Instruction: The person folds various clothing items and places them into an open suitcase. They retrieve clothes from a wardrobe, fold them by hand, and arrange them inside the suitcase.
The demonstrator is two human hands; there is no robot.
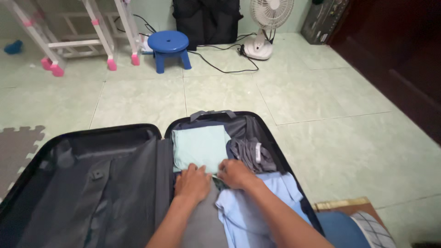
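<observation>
An open black suitcase [138,129] lies on the tiled floor, its left half lined in grey and its right half packed with clothes. My left hand [192,183] presses flat on the near edge of a folded pale green garment [200,146]. My right hand [234,172] rests beside it, fingers curled at the same edge, touching a dark item underneath. A rolled grey garment [250,154] sits to the right. A light blue shirt [257,206] and a grey garment [204,225] lie nearer to me under my forearms.
A blue plastic stool [169,48], a white floor fan [266,25] with a black cable, a black bag [206,18] and a white-and-pink rack [78,34] stand at the back. A dark wooden door [395,55] is at right. A grey foam mat [18,147] lies at left.
</observation>
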